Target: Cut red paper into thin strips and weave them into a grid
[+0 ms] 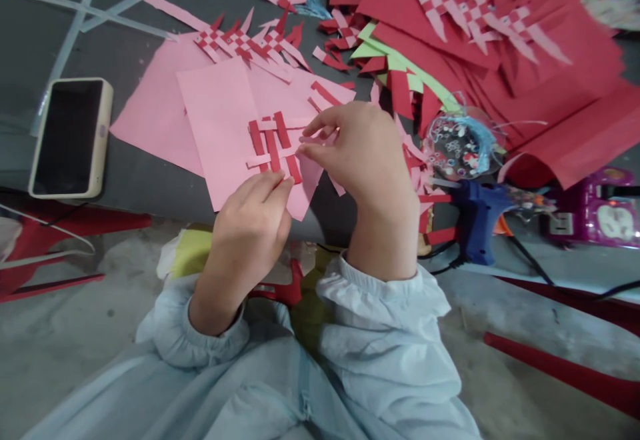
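Red and pink paper strips point(273, 150) cross over and under each other in a small loose weave, lying on a pink sheet point(213, 117). At the weave's lower edge, my left hand point(254, 223) rests with its fingers close together, fingertips on the strips. My right hand point(357, 150) is at the weave's right side, thumb and index finger pinched at the end of a pink strip that passes across the red ones. Above, several finished-looking checkered paper fish point(240, 41) lie in a row on pink paper.
A phone point(71, 139) lies at the left, below clear glue sticks point(83, 8). Red sheets point(550, 87) with more woven fish cover the upper right. To my right are a dish of beads point(457, 147), a blue glue gun point(480, 220) with cable, and a purple object point(595, 210).
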Available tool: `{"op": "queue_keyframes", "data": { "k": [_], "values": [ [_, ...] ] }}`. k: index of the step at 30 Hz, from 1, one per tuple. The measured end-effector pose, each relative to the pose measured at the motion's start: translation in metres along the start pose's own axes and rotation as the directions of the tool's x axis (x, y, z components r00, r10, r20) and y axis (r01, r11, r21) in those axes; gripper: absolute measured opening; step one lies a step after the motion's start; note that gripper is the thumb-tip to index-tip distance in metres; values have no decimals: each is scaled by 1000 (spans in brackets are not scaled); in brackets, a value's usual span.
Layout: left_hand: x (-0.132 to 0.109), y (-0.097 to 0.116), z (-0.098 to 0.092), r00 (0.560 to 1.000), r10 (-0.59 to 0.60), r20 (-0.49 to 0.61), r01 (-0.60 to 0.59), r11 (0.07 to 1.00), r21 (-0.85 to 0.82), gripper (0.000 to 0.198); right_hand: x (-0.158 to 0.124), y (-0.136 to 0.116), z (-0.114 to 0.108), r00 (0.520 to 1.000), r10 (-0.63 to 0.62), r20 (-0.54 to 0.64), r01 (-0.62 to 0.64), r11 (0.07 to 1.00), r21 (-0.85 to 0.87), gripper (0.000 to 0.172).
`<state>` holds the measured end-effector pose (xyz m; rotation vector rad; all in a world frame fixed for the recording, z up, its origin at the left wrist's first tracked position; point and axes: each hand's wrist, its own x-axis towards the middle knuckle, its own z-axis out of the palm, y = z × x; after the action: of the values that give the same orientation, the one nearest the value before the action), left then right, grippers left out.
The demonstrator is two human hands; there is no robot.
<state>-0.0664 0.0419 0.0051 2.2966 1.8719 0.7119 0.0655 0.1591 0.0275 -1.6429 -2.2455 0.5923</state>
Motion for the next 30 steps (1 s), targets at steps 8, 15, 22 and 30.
{"op": "queue_keyframes", "data": {
  "k": [8,15,22,30],
  "values": [
    [-2,-2,-2,1000,0,27,0,1000,-22,30,2,3,-1,994,-77,76,83,993,-83,10],
    [-1,-2,-4,999,16,46,-16,1000,-10,28,4,7,1,997,-22,74,28,996,-81,4],
    [-2,-2,-4,999,21,50,-21,1000,-1,27,5,4,3,997,-10,76,13,999,-32,7],
    [-1,-2,-4,998,11,54,-11,1000,-6,28,-2,4,5,1000,-16,-26,13,996,-83,9]
  ]
}}
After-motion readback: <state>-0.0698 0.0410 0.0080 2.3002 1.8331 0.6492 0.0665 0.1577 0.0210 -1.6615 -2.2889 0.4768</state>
